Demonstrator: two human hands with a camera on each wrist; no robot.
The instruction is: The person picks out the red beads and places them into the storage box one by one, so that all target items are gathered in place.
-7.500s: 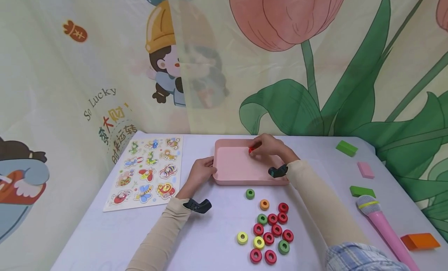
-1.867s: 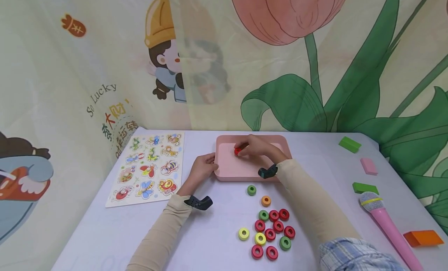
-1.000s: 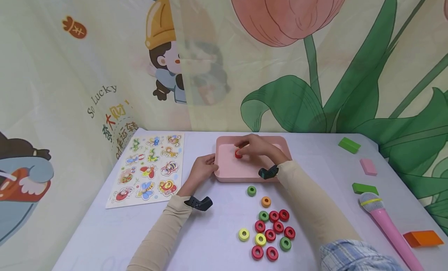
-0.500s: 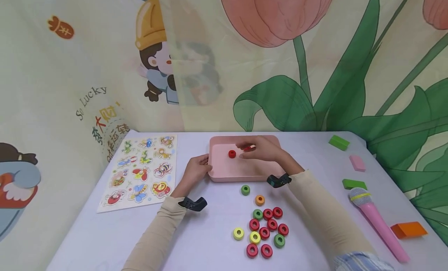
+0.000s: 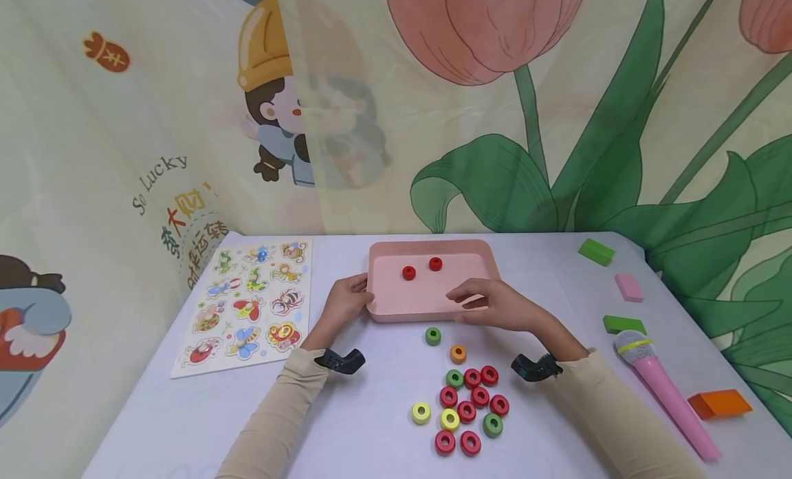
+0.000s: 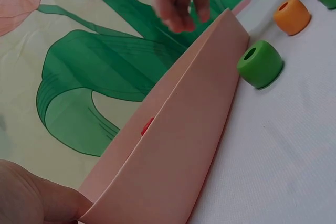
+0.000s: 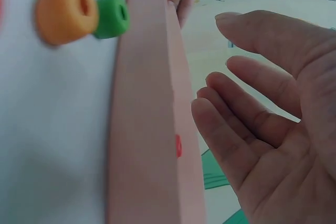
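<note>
A shallow pink tray [image 5: 433,315] lies near the back of the table, with two red ring beads [image 5: 409,273] set apart inside it. My left hand [image 5: 346,302] grips the tray's left side, its thumb [image 6: 58,203] over the rim in the left wrist view. Over the tray's front right corner hovers my right hand [image 5: 495,304], fingers loosely bent and holding nothing. Its thumb and fingers stand apart in the right wrist view. In front of the tray lie a green bead [image 5: 433,336], an orange bead [image 5: 458,354] and several red, yellow and green ones.
A picture board [image 5: 247,304] with insect and animal pieces lies at the left. To the right are a pink toy microphone [image 5: 671,400], green blocks [image 5: 597,252], a pink block [image 5: 629,287] and an orange block [image 5: 720,404]. A printed curtain [image 5: 359,121] hangs behind the table.
One red bead has gone from the table group into the tray beside another. My right hand has let go and drawn back toward the front right; the left hand stays on the tray.
</note>
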